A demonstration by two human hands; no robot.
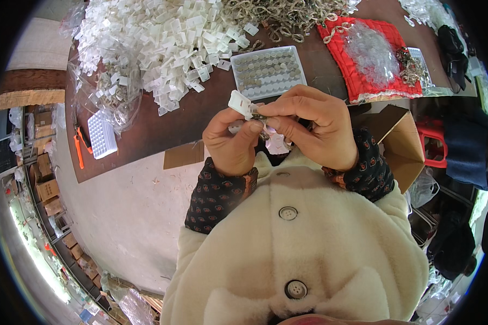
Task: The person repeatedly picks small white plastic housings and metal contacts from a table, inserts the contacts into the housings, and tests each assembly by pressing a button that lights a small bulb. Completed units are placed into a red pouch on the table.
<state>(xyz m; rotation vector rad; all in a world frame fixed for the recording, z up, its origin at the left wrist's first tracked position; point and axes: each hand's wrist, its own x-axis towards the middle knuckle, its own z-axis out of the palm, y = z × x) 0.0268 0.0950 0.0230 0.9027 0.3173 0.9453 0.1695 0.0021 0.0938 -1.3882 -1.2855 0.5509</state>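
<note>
While both hands pinch the white plastic clip (pixel 239 103) and small metal piece (pixel 259 116) at chest height, left hand (pixel 230 142) and right hand (pixel 314 127) fingers clamped, a slip could drop either past the tabletop (pixel 200 105).

Head-worn fisheye, looking steeply down

A: Your coat (pixel 309 254) reads cream, fleecy, grey buttons; cuffs (pixel 218 195) dark with small red-orange print.

B: The held clip (pixel 239 102)?

A: White, same as the heap of clips (pixel 162 43). Table (pixel 200 105) dark brown. Cushion (pixel 363 81) red, quilted in squares. Tray (pixel 269 73) pale, with rows of grey-beige discs. Orange cutter (pixel 79 151) at the table's edge.
</note>
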